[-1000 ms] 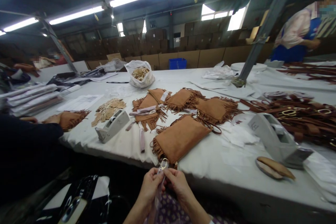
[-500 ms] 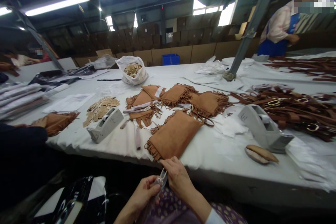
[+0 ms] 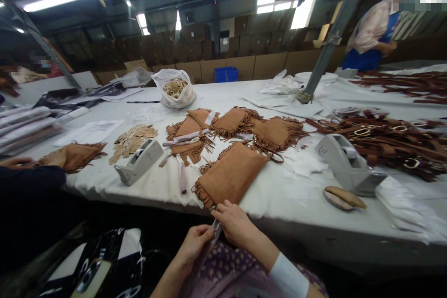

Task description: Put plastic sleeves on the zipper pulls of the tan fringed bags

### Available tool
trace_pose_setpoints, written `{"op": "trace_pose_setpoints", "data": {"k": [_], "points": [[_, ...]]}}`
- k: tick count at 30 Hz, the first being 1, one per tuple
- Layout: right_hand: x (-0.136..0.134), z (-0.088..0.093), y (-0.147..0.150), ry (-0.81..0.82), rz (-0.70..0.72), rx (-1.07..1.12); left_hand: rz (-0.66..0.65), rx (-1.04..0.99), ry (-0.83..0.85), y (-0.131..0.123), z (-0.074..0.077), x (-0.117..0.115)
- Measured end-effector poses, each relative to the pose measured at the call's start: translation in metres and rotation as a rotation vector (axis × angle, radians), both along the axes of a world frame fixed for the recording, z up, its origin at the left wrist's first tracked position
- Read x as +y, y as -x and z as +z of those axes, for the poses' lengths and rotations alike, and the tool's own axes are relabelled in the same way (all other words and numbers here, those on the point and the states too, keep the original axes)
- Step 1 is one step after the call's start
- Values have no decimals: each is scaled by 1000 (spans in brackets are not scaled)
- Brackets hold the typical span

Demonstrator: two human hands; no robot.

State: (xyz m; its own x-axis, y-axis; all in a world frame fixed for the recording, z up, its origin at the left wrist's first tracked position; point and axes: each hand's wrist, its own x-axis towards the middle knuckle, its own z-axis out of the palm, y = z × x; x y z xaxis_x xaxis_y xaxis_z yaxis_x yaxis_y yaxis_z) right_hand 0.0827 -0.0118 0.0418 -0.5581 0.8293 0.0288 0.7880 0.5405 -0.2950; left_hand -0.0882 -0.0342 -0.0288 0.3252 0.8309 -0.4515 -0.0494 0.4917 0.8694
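Fringed bag (image 3: pixel 232 172), at the front edge of the counter (image 3: pixel 279 200), could slide

The left hand (image 3: pixel 195 242) pinches a wrapped strip (image 3: pixel 216 229); I can't tell what the right hand (image 3: pixel 235 224) grips; a snagged tug could drag the bag over

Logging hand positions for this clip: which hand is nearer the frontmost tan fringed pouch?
Right. The right hand is at the near corner of the pouch, contact unclear; the left hand is farther off, lower and to the left.
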Motion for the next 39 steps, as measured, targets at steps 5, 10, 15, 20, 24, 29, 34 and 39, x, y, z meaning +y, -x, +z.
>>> {"op": "trace_pose_setpoints", "data": {"k": [5,10,15,20,24,29,34,39], "points": [[3,5,1,38,11,-25,21,183,-238,3,2,3],[8,5,-1,120,-18,31,69,237,-301,-1,-2,3],[10,0,-8,173,-63,207,20,-3,-62,-7,2,6],[10,-6,-12,215,-101,339,146,-53,1,-12,4,13],[15,-11,-12,285,-157,422,225,-14,-27,-22,1,18],[10,-14,-16,362,-232,726,234,9,-82,-27,10,24],[-26,-31,-11,342,-699,994,164,21,-163,-20,26,27],[-33,-48,13,723,-779,1264,67,-5,-190,-26,36,27]]}}
